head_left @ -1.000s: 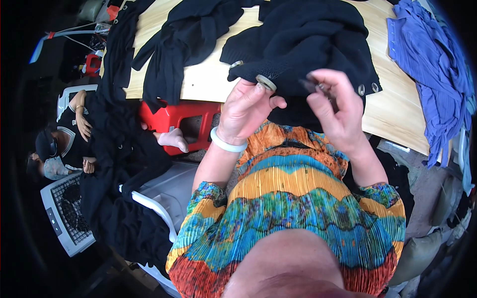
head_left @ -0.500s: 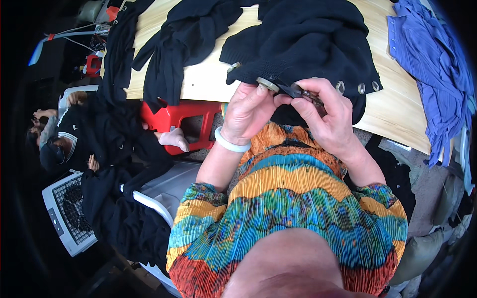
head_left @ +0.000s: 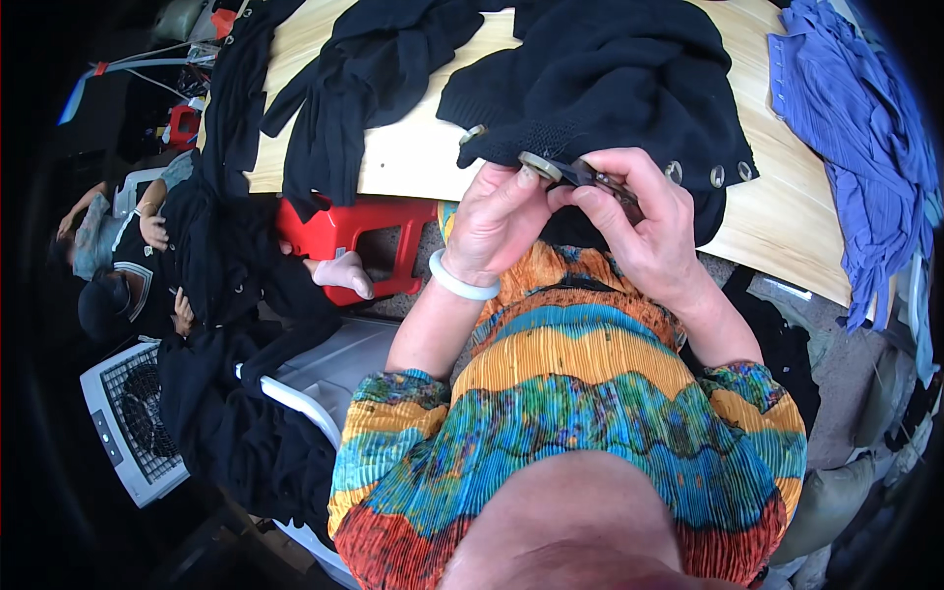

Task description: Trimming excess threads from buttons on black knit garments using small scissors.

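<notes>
A black knit cardigan (head_left: 629,84) with large pale buttons lies over the near edge of the wooden table. My left hand (head_left: 492,231) is closed, pinching one button (head_left: 539,165) and the knit edge between thumb and fingers. Dark-bladed thread snips (head_left: 582,177) sit in my closed right hand (head_left: 651,231), their tips close beside that button. Whether the blades touch a thread is too small to tell. Another button (head_left: 473,134) shows on the cardigan to the left, and several more (head_left: 674,172) line its right edge.
More black garments (head_left: 364,79) lie on the left of the wooden table (head_left: 408,157), and a blue pleated garment (head_left: 860,128) hangs over its right end. A red stool (head_left: 339,236) stands below. At left, a person in dark clothes (head_left: 143,256) sits near a grey fan (head_left: 138,423).
The pinched button and the snips have shifted slightly to the right, staying close together. At left, the other person's hands and arms have moved.
</notes>
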Action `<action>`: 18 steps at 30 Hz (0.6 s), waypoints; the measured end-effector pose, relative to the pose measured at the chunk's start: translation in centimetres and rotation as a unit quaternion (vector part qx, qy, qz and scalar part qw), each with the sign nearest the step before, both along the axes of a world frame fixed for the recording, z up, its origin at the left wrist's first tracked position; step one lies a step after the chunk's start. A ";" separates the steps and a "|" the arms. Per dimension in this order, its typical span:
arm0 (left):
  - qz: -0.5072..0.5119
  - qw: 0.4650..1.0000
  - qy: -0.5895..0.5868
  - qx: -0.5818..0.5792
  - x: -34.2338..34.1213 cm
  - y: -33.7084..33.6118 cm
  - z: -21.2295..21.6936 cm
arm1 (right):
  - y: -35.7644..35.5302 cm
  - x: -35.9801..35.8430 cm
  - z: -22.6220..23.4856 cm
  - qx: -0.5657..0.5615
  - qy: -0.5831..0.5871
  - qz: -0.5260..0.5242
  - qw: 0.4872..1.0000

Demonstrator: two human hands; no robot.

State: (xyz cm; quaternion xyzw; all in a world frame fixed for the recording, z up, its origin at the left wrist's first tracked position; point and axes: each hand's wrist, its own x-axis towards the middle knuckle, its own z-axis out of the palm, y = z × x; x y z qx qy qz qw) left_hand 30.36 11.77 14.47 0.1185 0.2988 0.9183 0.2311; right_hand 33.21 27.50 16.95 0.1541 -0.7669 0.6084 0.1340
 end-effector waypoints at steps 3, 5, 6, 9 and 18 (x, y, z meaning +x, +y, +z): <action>0.000 1.000 0.007 -0.011 0.0 -0.2 -0.2 | -0.2 -0.1 0.1 0.010 0.003 0.002 1.000; 0.001 1.000 0.010 -0.019 0.0 -0.4 -0.2 | -0.4 -0.3 0.0 -0.006 0.022 -0.014 1.000; -0.001 1.000 0.005 -0.028 0.0 -0.5 -0.2 | -0.4 -0.3 0.0 -0.002 0.027 -0.012 1.000; -0.007 1.000 0.006 -0.027 0.0 -0.8 -0.6 | -0.6 -0.6 -0.5 -0.007 0.026 -0.003 1.000; -0.037 0.999 0.000 0.009 -0.4 -1.0 -0.5 | 0.9 -2.0 0.7 -0.194 -0.046 -0.048 0.979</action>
